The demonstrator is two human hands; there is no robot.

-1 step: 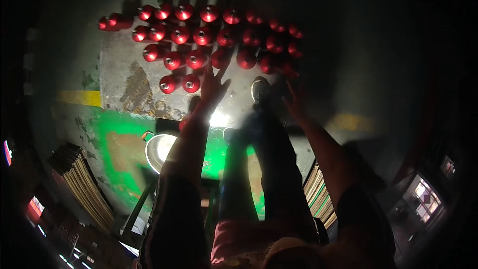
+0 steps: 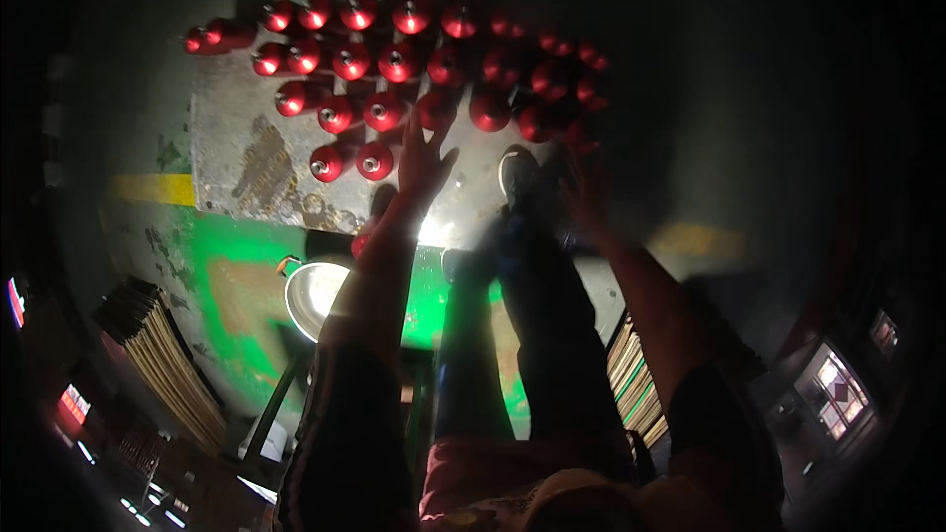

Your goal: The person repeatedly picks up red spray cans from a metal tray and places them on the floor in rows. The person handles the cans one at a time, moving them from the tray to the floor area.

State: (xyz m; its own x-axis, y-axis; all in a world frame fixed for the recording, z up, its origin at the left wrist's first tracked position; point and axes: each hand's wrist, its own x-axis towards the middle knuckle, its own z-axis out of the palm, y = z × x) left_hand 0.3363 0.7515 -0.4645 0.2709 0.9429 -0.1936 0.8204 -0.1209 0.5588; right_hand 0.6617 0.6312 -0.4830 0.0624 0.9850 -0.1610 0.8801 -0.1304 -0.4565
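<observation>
Red metal-necked cylinders [image 2: 335, 115], ranged in rows from the grey sheet's [image 2: 225, 118] far edge.
Left hand [image 2: 426, 167], fingers spread, is placed at one cylinder [image 2: 432, 106]; right hand [image 2: 588, 189] is shadowed near the dimmest cylinders, its grip cannot be told.

Likely a workshop — red canisters [image 2: 352, 63], paint-marked floor [image 2: 222, 241].
</observation>
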